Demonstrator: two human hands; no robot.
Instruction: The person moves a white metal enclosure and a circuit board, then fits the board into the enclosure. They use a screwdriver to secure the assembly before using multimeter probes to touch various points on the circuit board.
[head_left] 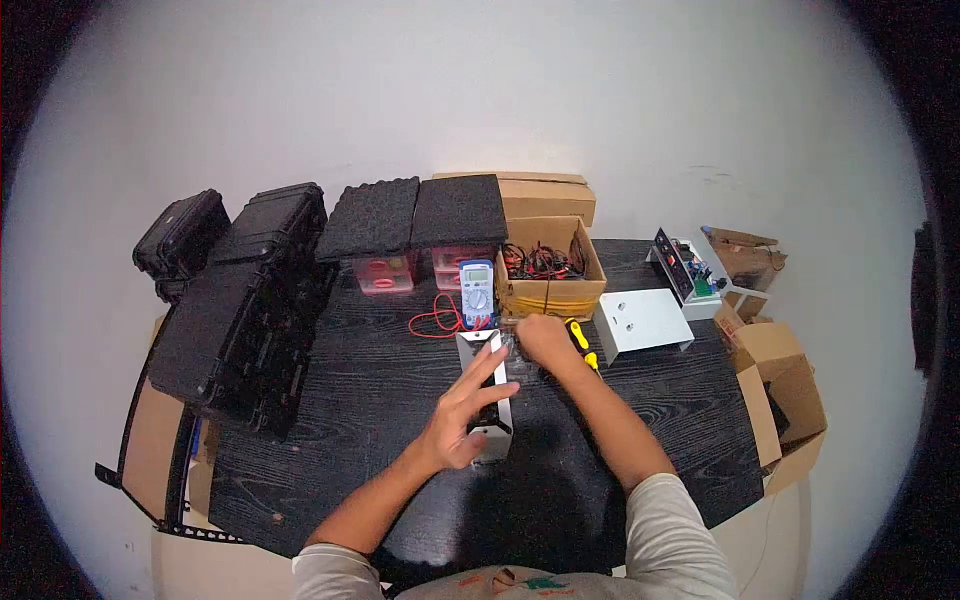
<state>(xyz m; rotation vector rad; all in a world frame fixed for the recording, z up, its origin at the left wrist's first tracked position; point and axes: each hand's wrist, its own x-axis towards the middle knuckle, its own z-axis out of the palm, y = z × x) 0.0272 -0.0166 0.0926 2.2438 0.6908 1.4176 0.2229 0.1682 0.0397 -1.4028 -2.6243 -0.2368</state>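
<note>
A white metal housing with a dark inside [492, 442] stands on the black table in front of me. Over its left side and top lies my left hand [465, 410], its fingers spread. My right hand [545, 341] is curled closed just right of the housing's far end, near the cardboard box of leads; what its fingers hold, if anything, is hidden. Beside it on the right are yellow-and-black tools [580, 338]. A multimeter [478, 292] with a red lead stands beyond the housing.
Black hard cases [222, 340] are stacked at the left. Foam sheets [460, 208] lie over red-and-clear boxes. A cardboard box [550, 298] holds leads. At the right are a white cover [643, 322], an opened device with circuitry [700, 288] and an open carton [785, 352].
</note>
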